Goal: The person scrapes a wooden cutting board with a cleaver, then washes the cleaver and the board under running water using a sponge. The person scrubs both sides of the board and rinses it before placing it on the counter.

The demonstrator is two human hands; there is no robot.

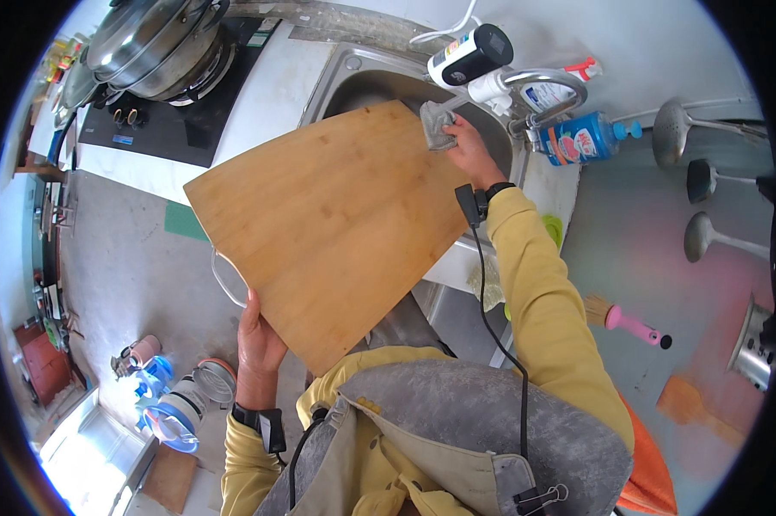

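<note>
A large wooden cutting board is held slanting over the near edge of a stainless steel sink. My left hand grips its lower left edge, close to a white loop handle; the fingers are hidden beneath the board. In my right hand is a grey cloth, by the board's far right corner. Just above the cloth, water seems to run from a spout under the curved chrome faucet.
A steel pot stands on a black gas hob at the left. Right of the sink is a blue dish soap bottle. Ladles and a pink-handled brush hang at the right. Containers stand on the floor lower left.
</note>
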